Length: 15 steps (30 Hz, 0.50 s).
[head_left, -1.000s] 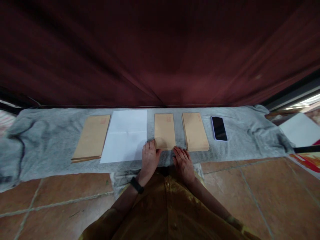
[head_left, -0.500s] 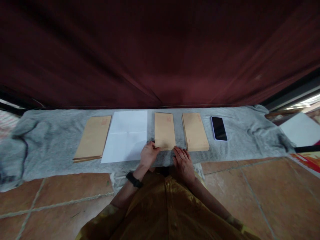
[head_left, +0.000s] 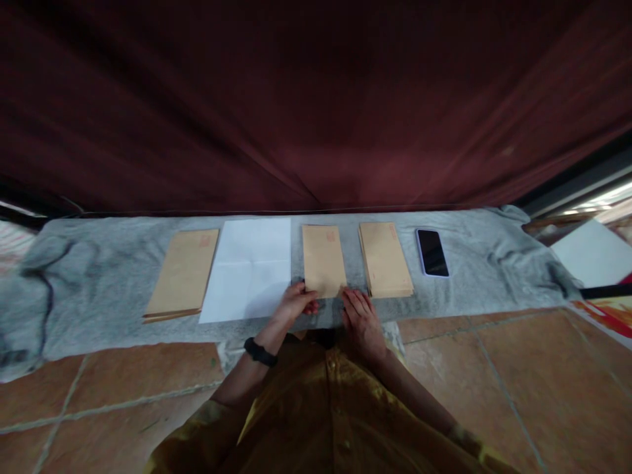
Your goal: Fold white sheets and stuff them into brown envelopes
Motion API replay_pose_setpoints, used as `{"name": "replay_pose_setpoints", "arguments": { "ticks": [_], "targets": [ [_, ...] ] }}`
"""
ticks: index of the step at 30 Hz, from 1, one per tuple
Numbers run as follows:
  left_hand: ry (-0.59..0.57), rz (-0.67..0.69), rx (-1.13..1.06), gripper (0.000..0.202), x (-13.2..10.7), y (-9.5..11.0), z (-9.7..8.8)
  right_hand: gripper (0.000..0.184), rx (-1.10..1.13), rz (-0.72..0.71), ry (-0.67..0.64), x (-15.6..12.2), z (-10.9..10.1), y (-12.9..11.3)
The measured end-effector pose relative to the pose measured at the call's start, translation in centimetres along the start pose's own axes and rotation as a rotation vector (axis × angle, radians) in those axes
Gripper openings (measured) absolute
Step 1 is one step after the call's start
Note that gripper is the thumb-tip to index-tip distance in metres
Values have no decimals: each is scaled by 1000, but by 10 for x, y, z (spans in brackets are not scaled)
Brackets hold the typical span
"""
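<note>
A brown paper envelope [head_left: 323,260] with small red print near its top lies upright in front of me on the grey cloth. At its lower left corner, my left hand [head_left: 295,304] pinches the paper between thumb and curled fingers. My right hand [head_left: 363,321] is stretched out, palm down, its fingertips resting on the lower right corner. To the right lies a pile of similar envelopes [head_left: 386,260]. White paper sheets [head_left: 249,266] with a faint crease across them lie just left of my left hand.
Larger brown envelopes [head_left: 184,273] are stacked at the left. A phone [head_left: 432,253] with a dark screen lies right of the envelope pile. The grey cloth [head_left: 106,283] covers a narrow surface backed by a dark red curtain [head_left: 316,118]. Tiled floor [head_left: 454,368] shows below.
The envelope has shifted slightly left and its top has tilted a little. My left hand has turned, with its fingertips now showing below the envelope's edge. My right hand has barely moved.
</note>
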<state>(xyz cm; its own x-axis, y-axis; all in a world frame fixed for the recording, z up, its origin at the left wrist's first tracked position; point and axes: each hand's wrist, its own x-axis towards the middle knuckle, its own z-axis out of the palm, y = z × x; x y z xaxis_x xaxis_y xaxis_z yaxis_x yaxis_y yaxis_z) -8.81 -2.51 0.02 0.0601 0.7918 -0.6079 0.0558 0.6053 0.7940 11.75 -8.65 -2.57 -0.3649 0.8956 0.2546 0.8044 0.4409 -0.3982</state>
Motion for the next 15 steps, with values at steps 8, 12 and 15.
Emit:
{"name": "replay_pose_setpoints", "arguments": {
  "ticks": [8,12,15],
  "targets": [
    [-99,6,-100,31,-5,-2,-8,27,568,303,100,11,-1,-12],
    [-109,19,-136,36,-8,-3,-10,34,968,712,67,17,1,-8],
    [-122,20,-143,40,-9,-3,-9,45,1231,867,20,25,7,-8]
  ]
}}
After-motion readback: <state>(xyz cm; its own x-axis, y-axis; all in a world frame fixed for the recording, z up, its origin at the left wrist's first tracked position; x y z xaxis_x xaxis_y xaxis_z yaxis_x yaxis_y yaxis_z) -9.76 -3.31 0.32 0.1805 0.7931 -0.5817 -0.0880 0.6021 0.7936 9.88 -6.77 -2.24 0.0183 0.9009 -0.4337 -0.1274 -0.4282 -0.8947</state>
